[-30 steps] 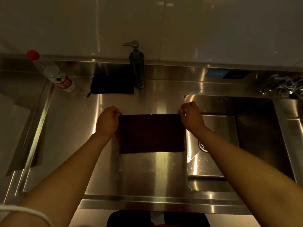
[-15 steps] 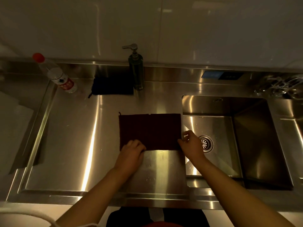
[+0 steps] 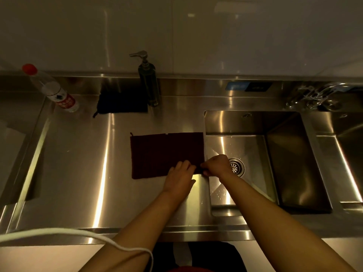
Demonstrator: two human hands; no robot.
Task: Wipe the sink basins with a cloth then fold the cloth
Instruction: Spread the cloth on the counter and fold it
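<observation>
Steel counter [image 3: 78, 173]: dark cloth [image 3: 161, 154] flat; L hand [image 3: 179, 178] + R hand [image 3: 216, 165] pinching its 5 o'clock corner (wrists bent, knuckles up).

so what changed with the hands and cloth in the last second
Both hands came from the cloth's far corners to its near edge. The left hand then slid right, so it now meets the right hand at the near right corner, which the right hand seems to pinch. The cloth stayed flat on the counter beside the sink; bottle, dispenser and dark cloth unmoved.
</observation>
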